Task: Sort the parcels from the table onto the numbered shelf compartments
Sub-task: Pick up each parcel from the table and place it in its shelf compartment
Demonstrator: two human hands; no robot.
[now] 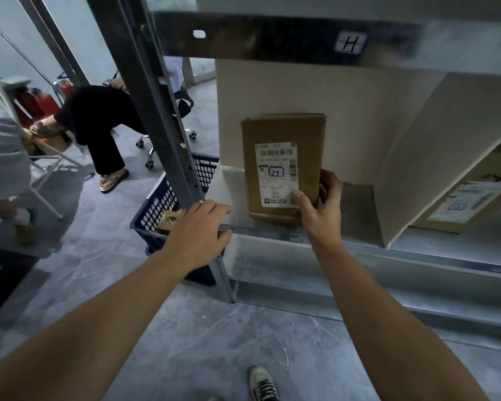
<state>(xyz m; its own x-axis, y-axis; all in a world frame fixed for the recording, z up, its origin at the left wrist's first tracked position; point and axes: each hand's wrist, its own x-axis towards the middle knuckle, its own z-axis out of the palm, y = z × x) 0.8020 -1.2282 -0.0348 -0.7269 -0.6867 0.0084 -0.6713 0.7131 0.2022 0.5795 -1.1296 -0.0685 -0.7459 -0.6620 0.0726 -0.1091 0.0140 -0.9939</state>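
Parcel [282, 166], a brown cardboard box, stands upright on end in a compartment of the metal shelf [272, 233], its broad face turned outward and its base near the front edge of the shelf board. A white shipping label [276, 173] with barcodes covers the middle of that face, and a handwritten mark sits inside a blue-outlined box on it; the mark is too unclear to read with certainty. The right grip [320, 206] pinches the parcel at its lower right corner, the thumb pressed on the bottom corner of the label and the fingers curled round the right edge of the box. The left grip [200, 227] is spread and holds nothing, lying flat over the front left corner of the shelf board, beside the grey upright post [156, 111]. A white divider panel [417, 157] leans tilted just to the right of the parcel, and beyond it a second parcel [469, 198] with its own white label lies in the neighbouring compartment. A sticker marked "H" [350, 41] is fixed to the dark beam above. On the grey floor to the left of the shelf stands a blue perforated basket [168, 198] with a small tan box [168, 221] in it. Farther left a person in black trousers [99, 120] sits on a wheeled office chair, with red extinguishers [38, 102] behind. A sneaker [262, 383] shows at the bottom edge.
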